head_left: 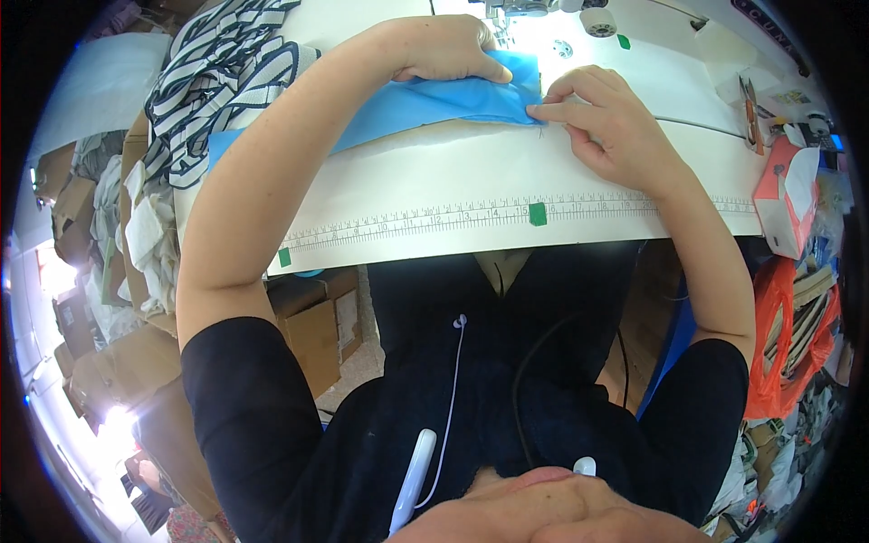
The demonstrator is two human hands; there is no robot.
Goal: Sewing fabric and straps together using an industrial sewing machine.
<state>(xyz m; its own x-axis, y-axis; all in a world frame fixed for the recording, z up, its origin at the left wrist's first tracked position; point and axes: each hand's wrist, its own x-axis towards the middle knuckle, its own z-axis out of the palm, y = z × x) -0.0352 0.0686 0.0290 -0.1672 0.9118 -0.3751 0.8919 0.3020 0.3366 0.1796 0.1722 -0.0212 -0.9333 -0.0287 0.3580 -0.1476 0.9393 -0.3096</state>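
A blue fabric strip [407, 110] stretches across the white table beneath the sewing machine's needle area [507, 27] at top centre. My left hand [448, 54] grips the fabric near that area, thumb over it and fingers partly hidden, while my left forearm crosses the strip. At the strip's right end, my right hand [602, 118] has its fingers apart, with the index fingertip touching the corner. A printed ruler [434, 220] runs along the table's front edge.
Black-and-white striped webbing [201, 95] lies left, beside cartons [77, 208]. Scissors [752, 113], a pink-and-white box [778, 199] and a red bag [769, 353] are at right. Another person's hand [147, 472] shows at lower left.
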